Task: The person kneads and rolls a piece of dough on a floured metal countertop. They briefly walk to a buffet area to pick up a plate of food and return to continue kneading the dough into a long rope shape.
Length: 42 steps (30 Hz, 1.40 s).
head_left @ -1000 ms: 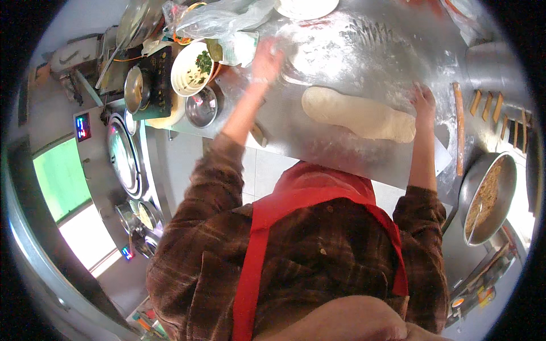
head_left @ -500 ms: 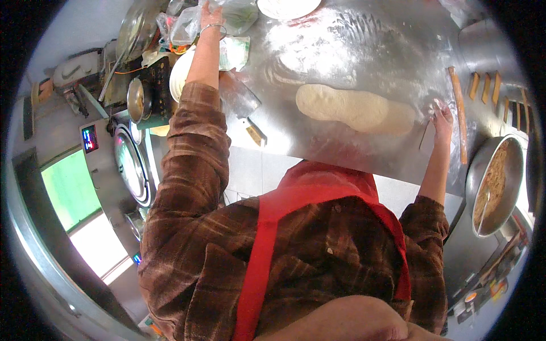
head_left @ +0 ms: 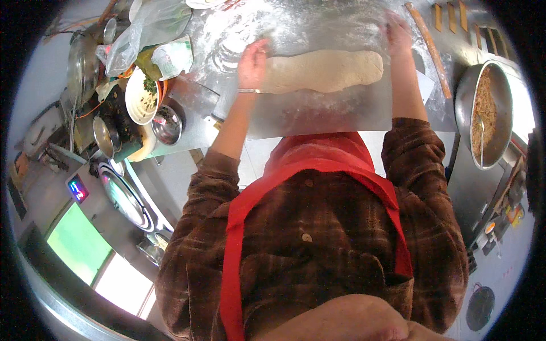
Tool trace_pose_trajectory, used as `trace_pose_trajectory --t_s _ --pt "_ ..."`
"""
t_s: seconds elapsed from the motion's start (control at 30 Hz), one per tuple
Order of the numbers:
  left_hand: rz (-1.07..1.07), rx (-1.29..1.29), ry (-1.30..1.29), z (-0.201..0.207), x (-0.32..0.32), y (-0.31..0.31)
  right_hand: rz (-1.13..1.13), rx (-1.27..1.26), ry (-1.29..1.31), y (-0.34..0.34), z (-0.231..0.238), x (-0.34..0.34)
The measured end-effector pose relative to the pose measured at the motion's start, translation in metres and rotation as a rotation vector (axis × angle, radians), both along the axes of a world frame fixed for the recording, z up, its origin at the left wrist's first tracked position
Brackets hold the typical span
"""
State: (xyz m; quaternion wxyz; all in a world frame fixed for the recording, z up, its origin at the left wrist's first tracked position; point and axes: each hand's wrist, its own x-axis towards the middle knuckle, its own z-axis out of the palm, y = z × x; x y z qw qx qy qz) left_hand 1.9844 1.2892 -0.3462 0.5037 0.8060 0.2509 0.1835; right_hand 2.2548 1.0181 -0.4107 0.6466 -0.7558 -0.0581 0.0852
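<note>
Dough slab (head_left: 324,71) lies flat across the upper centre of the frame, long axis left-right, on the steel table (head_left: 333,113). Left hand (head_left: 253,65) is at its left end, fingers bent; can't tell if they pinch dough or only rest against it. Right hand (head_left: 398,35) is motion-blurred, upper right, apart from the slab; grip unreadable.

Risks, my read:
- Uneven pull: if the left hand has a grip and drags alone, that end could thin or tear.
- Sticking: the flour patch (head_left: 267,25) is mostly above the slab; steel below it looks barer, so dough could grab there.
- Bracelet (head_left: 250,91) sits close to the dough's left end, could snag or mark it.
- Rolling stick (head_left: 429,51) lies loose at upper right; a bump from the right hand could roll it.
- Flat blade (head_left: 196,95) left of the left forearm: a wide elbow swing could catch it.
</note>
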Motion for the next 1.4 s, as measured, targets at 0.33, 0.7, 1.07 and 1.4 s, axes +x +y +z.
trace_pose_trajectory --t_s 0.33,0.7,1.07,1.4 --pt "-0.189 0.210 0.067 0.009 0.054 -0.076 0.485 -0.153 -0.166 0.040 0.024 -0.052" --pt "-0.285 0.536 0.053 -0.010 0.029 -0.139 0.310 -0.830 -0.680 0.004 0.037 -0.174" --pt "-0.360 0.824 0.250 -0.029 0.100 -0.118 0.321 -0.919 -0.710 0.030 0.032 -0.099" --pt "-0.301 0.786 0.238 -0.049 0.162 -0.080 0.365 -0.721 -0.715 0.066 -0.012 -0.013"
